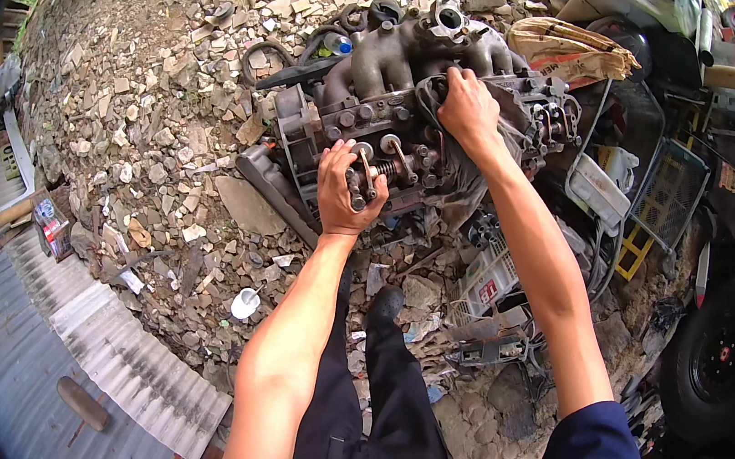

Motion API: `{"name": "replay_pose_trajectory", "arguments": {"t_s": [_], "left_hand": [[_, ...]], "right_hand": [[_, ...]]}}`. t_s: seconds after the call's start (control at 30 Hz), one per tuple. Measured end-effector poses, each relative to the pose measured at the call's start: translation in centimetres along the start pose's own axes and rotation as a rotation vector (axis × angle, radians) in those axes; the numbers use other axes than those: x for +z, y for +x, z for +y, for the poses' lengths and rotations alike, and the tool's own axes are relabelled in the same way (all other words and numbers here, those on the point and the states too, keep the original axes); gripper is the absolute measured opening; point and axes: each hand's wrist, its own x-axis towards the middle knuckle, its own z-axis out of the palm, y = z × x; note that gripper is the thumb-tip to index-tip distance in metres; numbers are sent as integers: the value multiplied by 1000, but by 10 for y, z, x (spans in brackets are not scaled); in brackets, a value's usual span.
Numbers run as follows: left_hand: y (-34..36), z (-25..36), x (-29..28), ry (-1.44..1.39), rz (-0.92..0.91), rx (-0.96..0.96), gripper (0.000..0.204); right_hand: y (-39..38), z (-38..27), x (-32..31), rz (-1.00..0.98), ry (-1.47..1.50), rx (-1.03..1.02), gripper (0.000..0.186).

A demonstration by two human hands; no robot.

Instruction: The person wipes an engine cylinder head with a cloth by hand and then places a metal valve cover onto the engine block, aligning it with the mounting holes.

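An engine cylinder head [399, 111], dark and greasy, lies on the stony ground in front of me with its intake manifold [383, 60] on the far side. My left hand [344, 191] curls its fingers and thumb around the left end of the rocker shaft [386, 170], beside its spring and rocker arms. My right hand [469, 116] is closed on a dark grey rag [490, 146], pressed against the middle of the head. The rag hangs down over the near edge and hides part of the rocker gear. More rocker arms [555, 124] show at the right end.
A dark elongated cover [276, 195] leans at the head's left end. Broken plastic crates [488, 274], a metal mesh frame [669, 183] and a tyre [723, 356] crowd the right. Corrugated sheets [104, 326] lie left, near a white cup [245, 303]. A sack [570, 49] lies far right.
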Motion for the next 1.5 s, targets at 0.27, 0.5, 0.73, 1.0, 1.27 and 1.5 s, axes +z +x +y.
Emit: {"name": "replay_pose_trajectory", "arguments": {"t_s": [0.27,0.5,0.73,1.0,1.27,1.5], "left_hand": [[2,2,-1,-21,-26,6,52],[1,2,-3,-22,-36,-2,51],[5,0,-1,-49,-19,9,52],[2,-3,-8,-57,-42,11,55],[5,3,-4,-64,-49,16,56],[2,-3,-6,-60,-26,28,54]], "right_hand": [[7,-3,2,-148,-178,76,29],[6,-19,-14,-252,-24,329,33],[3,-17,-2,1,-76,204,31],[-1,-25,-12,-341,65,97,27],[3,-47,15,-5,-42,-15,18],[-7,-54,4,-178,-109,-33,23]]}}
